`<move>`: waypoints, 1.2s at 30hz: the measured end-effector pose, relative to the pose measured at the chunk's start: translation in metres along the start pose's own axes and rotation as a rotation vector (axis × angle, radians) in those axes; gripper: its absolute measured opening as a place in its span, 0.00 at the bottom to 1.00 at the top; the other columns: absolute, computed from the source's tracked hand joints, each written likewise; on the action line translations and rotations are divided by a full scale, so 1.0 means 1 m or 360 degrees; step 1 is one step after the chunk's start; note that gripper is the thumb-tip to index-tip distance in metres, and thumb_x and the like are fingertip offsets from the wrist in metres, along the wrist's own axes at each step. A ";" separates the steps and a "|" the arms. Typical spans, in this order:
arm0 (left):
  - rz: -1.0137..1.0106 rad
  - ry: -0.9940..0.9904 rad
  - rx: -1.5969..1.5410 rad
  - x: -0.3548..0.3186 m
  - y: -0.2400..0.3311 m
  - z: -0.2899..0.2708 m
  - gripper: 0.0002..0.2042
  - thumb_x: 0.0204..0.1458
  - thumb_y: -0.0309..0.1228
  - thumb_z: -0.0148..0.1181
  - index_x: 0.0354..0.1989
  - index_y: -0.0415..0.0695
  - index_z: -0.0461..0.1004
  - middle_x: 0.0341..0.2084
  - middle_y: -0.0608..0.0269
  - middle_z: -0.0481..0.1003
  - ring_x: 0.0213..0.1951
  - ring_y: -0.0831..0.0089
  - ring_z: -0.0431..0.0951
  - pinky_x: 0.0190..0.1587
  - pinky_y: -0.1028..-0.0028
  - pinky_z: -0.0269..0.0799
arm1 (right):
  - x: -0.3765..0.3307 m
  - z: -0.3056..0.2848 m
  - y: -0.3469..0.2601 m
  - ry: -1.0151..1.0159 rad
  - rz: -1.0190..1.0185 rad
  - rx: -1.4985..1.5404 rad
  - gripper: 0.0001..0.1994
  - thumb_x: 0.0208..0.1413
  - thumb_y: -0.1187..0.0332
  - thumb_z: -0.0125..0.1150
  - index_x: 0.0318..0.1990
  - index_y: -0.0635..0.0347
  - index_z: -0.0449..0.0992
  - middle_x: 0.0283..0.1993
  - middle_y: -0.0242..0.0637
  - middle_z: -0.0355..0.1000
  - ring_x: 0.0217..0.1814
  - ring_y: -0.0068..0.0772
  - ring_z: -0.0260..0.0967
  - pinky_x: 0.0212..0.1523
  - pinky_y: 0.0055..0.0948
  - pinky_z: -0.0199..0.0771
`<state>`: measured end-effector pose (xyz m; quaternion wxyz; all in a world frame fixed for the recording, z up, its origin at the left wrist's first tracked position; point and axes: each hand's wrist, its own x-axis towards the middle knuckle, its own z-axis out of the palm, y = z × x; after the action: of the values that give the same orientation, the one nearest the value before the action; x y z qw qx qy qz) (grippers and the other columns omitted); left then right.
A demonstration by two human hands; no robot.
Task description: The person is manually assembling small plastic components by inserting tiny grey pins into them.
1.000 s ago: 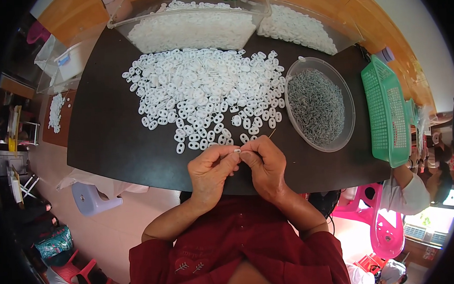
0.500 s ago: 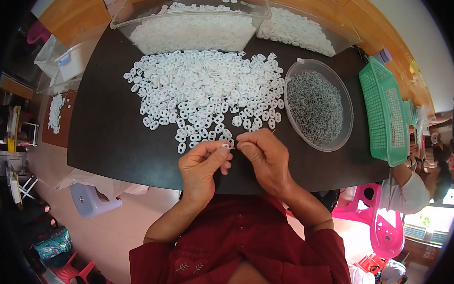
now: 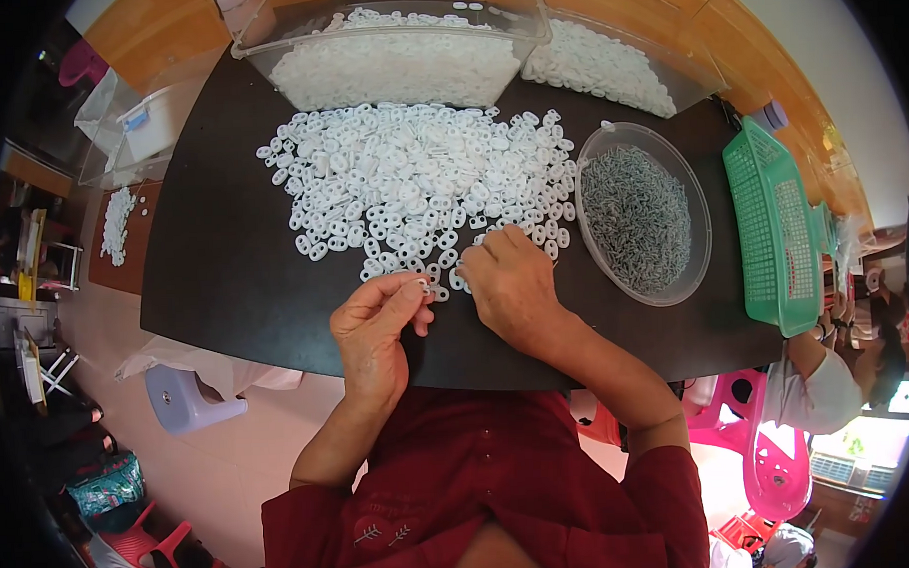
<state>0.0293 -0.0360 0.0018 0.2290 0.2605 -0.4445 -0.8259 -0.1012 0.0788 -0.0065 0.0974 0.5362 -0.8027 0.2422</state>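
Note:
My left hand is closed, pinching a small white oval plastic piece between thumb and forefinger above the table's near part. To its right, my right hand reaches down at the near edge of the pile of white two-holed plastic pieces. Its fingers are curled together, and their tips are partly hidden, so what they grip cannot be made out. A few loose white pieces lie between the two hands. Right of the pile stands a round clear tub full of small grey metal screws.
Behind the pile are a large clear bin and a second clear bin, both holding white pieces. A green plastic basket stands at the table's right edge. Another person's arm shows beyond it. A purple stool is at lower left.
My hands have moved apart. The right one has gone forward to the pile's near edge, while the left has shifted slightly left, still pinching a white piece.

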 end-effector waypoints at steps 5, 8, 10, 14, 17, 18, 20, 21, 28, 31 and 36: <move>-0.0017 0.0012 -0.0006 -0.001 -0.003 0.005 0.06 0.52 0.24 0.57 0.35 0.34 0.75 0.28 0.56 0.76 0.25 0.75 0.74 0.28 0.79 0.67 | -0.006 -0.017 0.002 0.0080 0.0060 0.0315 0.04 0.45 0.76 0.61 0.30 0.60 0.73 0.29 0.38 0.68 0.30 0.41 0.66 0.30 0.35 0.66; 0.0045 -0.0069 -0.0016 0.002 -0.008 0.016 0.06 0.53 0.23 0.56 0.36 0.33 0.75 0.28 0.56 0.76 0.26 0.76 0.74 0.29 0.79 0.68 | -0.006 -0.034 -0.010 0.0009 0.0109 0.0474 0.05 0.45 0.77 0.60 0.32 0.61 0.74 0.29 0.39 0.68 0.31 0.42 0.65 0.31 0.36 0.66; 0.0103 -0.0194 -0.0050 0.003 -0.013 0.019 0.06 0.54 0.22 0.55 0.36 0.32 0.75 0.29 0.55 0.77 0.27 0.76 0.74 0.30 0.79 0.69 | -0.007 -0.039 -0.017 0.0030 0.0177 0.0643 0.06 0.45 0.77 0.60 0.33 0.60 0.74 0.26 0.38 0.67 0.29 0.42 0.63 0.32 0.36 0.64; 0.0050 -0.0212 -0.0046 0.000 -0.011 0.022 0.06 0.54 0.22 0.55 0.36 0.32 0.75 0.30 0.55 0.76 0.28 0.75 0.74 0.30 0.78 0.69 | -0.011 -0.041 -0.015 -0.0051 0.0338 0.0815 0.07 0.46 0.77 0.60 0.35 0.61 0.75 0.29 0.40 0.69 0.29 0.41 0.65 0.32 0.34 0.65; 0.0033 -0.0207 -0.0077 -0.001 -0.012 0.025 0.06 0.54 0.23 0.55 0.36 0.32 0.75 0.30 0.55 0.76 0.28 0.74 0.74 0.30 0.78 0.70 | -0.022 -0.032 -0.014 -0.0020 0.0603 0.1201 0.08 0.48 0.78 0.59 0.37 0.62 0.75 0.32 0.38 0.71 0.32 0.34 0.68 0.33 0.28 0.68; -0.0003 -0.0213 -0.0095 -0.001 -0.014 0.026 0.06 0.54 0.23 0.56 0.36 0.32 0.75 0.29 0.56 0.76 0.27 0.74 0.74 0.30 0.78 0.69 | -0.026 -0.028 -0.015 0.0047 0.0712 0.1436 0.08 0.49 0.79 0.59 0.39 0.62 0.75 0.32 0.36 0.71 0.34 0.29 0.69 0.35 0.26 0.69; -0.0045 -0.0229 -0.0112 -0.002 -0.014 0.027 0.06 0.54 0.23 0.56 0.36 0.32 0.75 0.28 0.57 0.76 0.27 0.74 0.74 0.30 0.78 0.69 | -0.031 -0.026 -0.020 0.0115 0.0907 0.1847 0.09 0.53 0.80 0.56 0.41 0.63 0.74 0.32 0.31 0.72 0.38 0.19 0.68 0.40 0.20 0.69; -0.0044 -0.0205 -0.0087 -0.003 -0.014 0.028 0.06 0.53 0.23 0.56 0.37 0.32 0.75 0.28 0.57 0.76 0.26 0.75 0.74 0.30 0.78 0.69 | -0.033 -0.027 -0.020 0.0128 0.0915 0.1838 0.09 0.53 0.80 0.56 0.41 0.63 0.74 0.32 0.31 0.72 0.38 0.19 0.68 0.40 0.20 0.69; -0.0054 -0.0159 0.0006 -0.006 -0.015 0.028 0.06 0.51 0.22 0.58 0.37 0.33 0.75 0.26 0.59 0.75 0.23 0.76 0.73 0.25 0.79 0.68 | -0.041 -0.034 -0.013 0.0142 0.1003 0.1919 0.10 0.54 0.78 0.57 0.44 0.66 0.74 0.36 0.32 0.74 0.35 0.16 0.68 0.35 0.16 0.68; -0.0074 -0.0211 0.0040 -0.007 -0.015 0.026 0.07 0.51 0.22 0.59 0.38 0.34 0.74 0.26 0.62 0.75 0.24 0.80 0.73 0.25 0.83 0.67 | -0.041 -0.035 -0.012 0.0122 0.1069 0.1959 0.09 0.55 0.77 0.57 0.43 0.65 0.75 0.35 0.31 0.74 0.33 0.15 0.67 0.32 0.15 0.66; -0.0124 -0.0215 0.0126 -0.011 -0.013 0.030 0.07 0.51 0.23 0.59 0.37 0.34 0.74 0.26 0.63 0.75 0.23 0.82 0.72 0.24 0.84 0.66 | -0.043 -0.035 -0.007 0.0159 0.1161 0.2142 0.08 0.54 0.75 0.58 0.41 0.64 0.76 0.31 0.30 0.75 0.29 0.13 0.65 0.29 0.13 0.64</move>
<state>0.0173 -0.0042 0.0072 0.1556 0.2301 -0.4807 -0.8317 -0.0806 0.1285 0.0079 -0.2999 0.1694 -0.6030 0.7196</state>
